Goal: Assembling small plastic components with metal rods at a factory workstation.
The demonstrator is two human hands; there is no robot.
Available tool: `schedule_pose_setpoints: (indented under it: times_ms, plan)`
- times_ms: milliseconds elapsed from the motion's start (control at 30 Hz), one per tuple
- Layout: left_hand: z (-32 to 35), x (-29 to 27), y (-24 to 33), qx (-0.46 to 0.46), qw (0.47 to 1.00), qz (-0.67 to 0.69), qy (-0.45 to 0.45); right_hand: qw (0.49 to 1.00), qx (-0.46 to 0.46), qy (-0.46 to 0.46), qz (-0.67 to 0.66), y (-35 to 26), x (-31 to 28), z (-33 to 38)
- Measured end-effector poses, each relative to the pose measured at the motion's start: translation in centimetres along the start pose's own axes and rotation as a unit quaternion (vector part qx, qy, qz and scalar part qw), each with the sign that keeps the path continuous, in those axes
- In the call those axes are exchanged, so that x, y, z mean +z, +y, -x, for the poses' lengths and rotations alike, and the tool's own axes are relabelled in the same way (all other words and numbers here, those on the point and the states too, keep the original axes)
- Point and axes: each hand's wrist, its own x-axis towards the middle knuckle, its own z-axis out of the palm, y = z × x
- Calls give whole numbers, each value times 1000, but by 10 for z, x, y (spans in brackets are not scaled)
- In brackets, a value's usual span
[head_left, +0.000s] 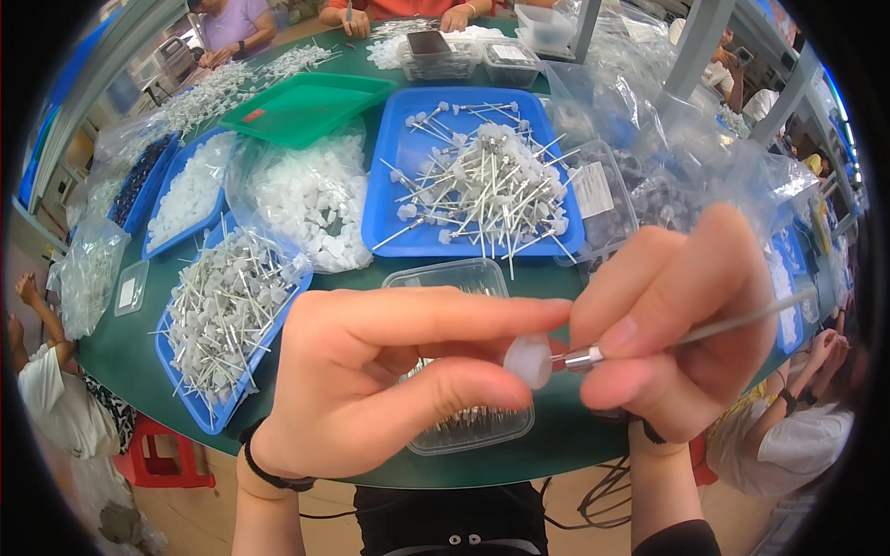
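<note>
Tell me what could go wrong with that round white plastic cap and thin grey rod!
The cap might slip: it sits by the thumb of the left hand. The rod sticks out past the right hand and could snag. A thin pale stick pokes past the blue rectangular plastic tray; it might fall.

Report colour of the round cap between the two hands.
Translucent white; the round cap shows best in the head view.

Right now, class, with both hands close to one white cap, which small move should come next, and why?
Perhaps curl the index finger of the left hand onto the white cap to steady it: that finger stretches straight past it, while the right hand pinches the pale rod, metal end toward the cap.
</note>
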Motion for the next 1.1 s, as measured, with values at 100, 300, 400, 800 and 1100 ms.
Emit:
schedule_pose_setpoints:
  times_ms: [100, 300, 400, 800, 1100]
  plan:
    - [1, 4, 2, -40, 998, 42, 6, 1000, 9, 9, 13, -4, 2, 1]
    - [-1, 4, 2, -37, 999, 37, -14, 999, 2, 4, -32, -3, 1, 3]
    - [-1, 2, -2, -24, 999, 9, -24, 1000, 14, 25, 7, -4, 5, 9]
    - [4, 6, 0, 34, 996, -71, 42, 1000, -3, -19, 22, 2, 7, -2]
    - [11, 6, -8, 170, 983, -48, 52, 998, -68, -3, -2, 4, 2, 1]
